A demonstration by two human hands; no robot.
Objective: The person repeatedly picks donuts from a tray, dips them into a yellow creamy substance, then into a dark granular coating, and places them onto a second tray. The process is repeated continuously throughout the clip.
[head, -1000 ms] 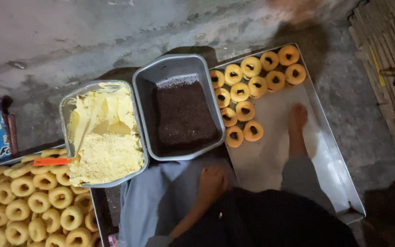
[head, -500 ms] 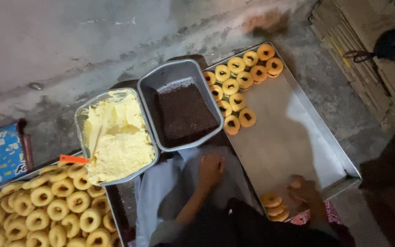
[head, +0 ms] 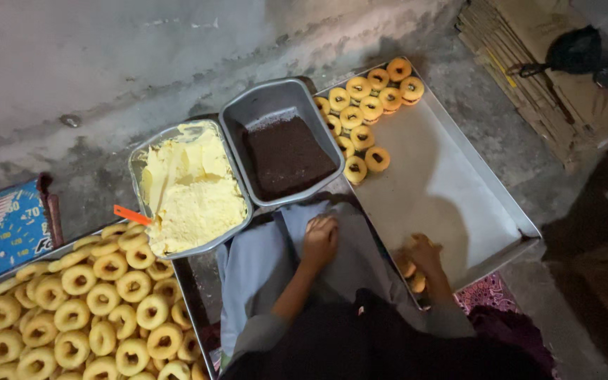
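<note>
My left hand rests curled on my grey-trousered knee, holding nothing that I can see. My right hand reaches into the near corner of a large metal tray and grips ring doughnuts there. Several more ring doughnuts lie in rows at the tray's far end. A metal tub of dark chocolate sprinkles stands just beyond my knee, and a tub of pale yellow cream with an orange-handled tool sits to its left.
A tray full of plain ring doughnuts fills the lower left. A blue printed box lies at the left edge. Cardboard sheets and a dark bag lie at the upper right. A concrete wall runs along the back.
My right hand has pulled back from the tray's middle to its near corner, where doughnuts now lie under it. The view has shifted right. My left hand stays on my knee.
</note>
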